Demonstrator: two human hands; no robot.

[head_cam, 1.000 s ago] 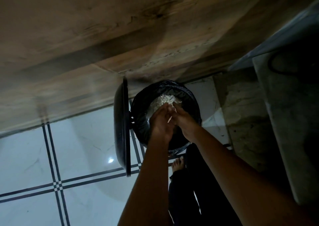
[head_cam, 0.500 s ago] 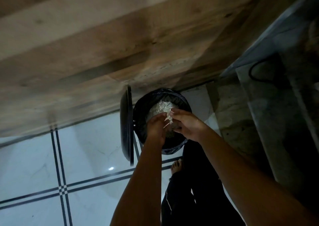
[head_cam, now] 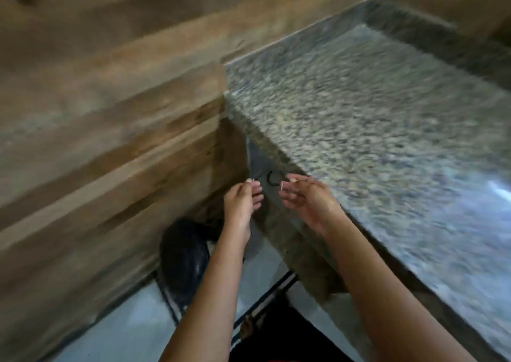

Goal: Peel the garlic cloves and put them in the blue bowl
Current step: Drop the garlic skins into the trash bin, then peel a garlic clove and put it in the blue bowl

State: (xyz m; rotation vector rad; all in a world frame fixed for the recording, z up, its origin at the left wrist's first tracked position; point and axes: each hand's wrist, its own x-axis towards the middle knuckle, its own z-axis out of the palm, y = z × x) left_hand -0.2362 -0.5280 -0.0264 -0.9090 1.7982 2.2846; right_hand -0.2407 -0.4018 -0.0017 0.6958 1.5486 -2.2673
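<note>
Beside the near edge of the speckled stone table (head_cam: 373, 118), both hands hang in the air, apart, touching nothing. Left hand (head_cam: 240, 201) has loosely curled fingers, thumb near the fingertips; cannot tell if it pinches anything, blurred. Right hand (head_cam: 307, 198) is relaxed, fingers half spread. Black bin (head_cam: 184, 262) stands on the floor below left. Garlic and blue bowl out of view.

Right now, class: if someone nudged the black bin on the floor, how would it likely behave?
The black bin looks like thin plastic, so it is probably light. It stands on smooth glossy floor tiles, so it would likely slide rather than stay put. The blur hides its base, so tipping is uncertain.
</note>
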